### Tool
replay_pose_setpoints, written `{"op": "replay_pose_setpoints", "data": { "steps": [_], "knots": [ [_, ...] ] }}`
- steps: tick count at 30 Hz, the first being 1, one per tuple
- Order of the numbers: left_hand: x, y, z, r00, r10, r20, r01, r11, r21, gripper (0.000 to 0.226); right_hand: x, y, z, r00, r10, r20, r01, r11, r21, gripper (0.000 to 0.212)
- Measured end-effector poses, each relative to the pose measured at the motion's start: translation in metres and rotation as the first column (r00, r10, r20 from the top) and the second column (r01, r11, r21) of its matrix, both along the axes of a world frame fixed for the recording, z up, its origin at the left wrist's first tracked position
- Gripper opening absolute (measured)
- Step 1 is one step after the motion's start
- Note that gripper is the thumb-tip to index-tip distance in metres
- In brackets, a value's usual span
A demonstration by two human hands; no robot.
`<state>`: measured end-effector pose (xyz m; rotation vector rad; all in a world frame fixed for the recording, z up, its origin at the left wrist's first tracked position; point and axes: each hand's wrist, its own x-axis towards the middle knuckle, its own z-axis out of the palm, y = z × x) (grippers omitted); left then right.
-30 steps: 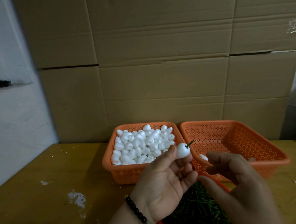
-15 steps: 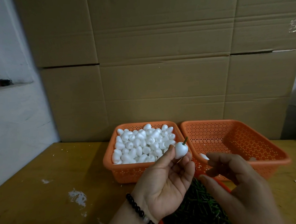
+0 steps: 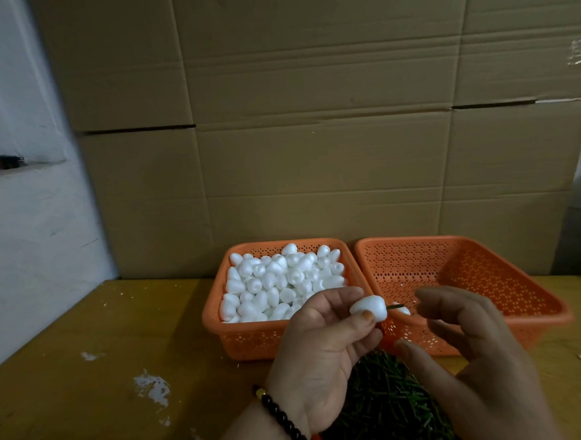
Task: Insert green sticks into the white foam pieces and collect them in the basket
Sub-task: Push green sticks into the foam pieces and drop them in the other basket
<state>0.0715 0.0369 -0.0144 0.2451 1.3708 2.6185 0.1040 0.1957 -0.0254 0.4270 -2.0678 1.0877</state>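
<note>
Left hand (image 3: pixel 323 349): a white foam piece (image 3: pixel 368 309) is pinched between thumb and fingertips, a green stick (image 3: pixel 395 306) projecting from it toward the right basket (image 3: pixel 509 316). Beside that basket, the right hand (image 3: pixel 471 355) is held loosely curled, nothing gripped. Left of it, the foam-filled basket (image 3: pixel 217 324) is set.

No readable text, label, brand or number shows on the cardboard boxes (image 3: pixel 310 117) or baskets (image 3: pixel 464 278)

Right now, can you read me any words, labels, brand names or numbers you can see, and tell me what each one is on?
None can be read: the cardboard boxes, the two orange baskets, the white foam pieces and the table show no print, label or number.
</note>
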Motion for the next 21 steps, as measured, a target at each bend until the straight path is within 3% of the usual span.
{"op": "replay_pose_setpoints", "data": {
  "steps": [4, 10, 21],
  "knots": [
    [0.0019, 0.0019, -0.0037, 0.986, 0.071, -0.151, -0.101, 0.974, -0.201, 0.039, -0.0024, 0.0007, -0.0026, 0.999, -0.016, -0.046, 0.018, 0.999, 0.042, 0.055],
    [0.0057, 0.0054, -0.0063, 0.941, 0.064, -0.333, -0.196, 0.904, -0.379, 0.051, -0.0038, -0.0012, -0.0027, 0.999, -0.010, -0.054, 0.015, 0.996, 0.088, 0.050],
    [0.0075, 0.0056, -0.0053, 0.892, 0.009, -0.452, -0.241, 0.855, -0.460, 0.051, -0.0012, -0.0024, -0.0026, 1.000, -0.030, -0.006, 0.031, 0.986, 0.163, 0.056]
  ]
}}
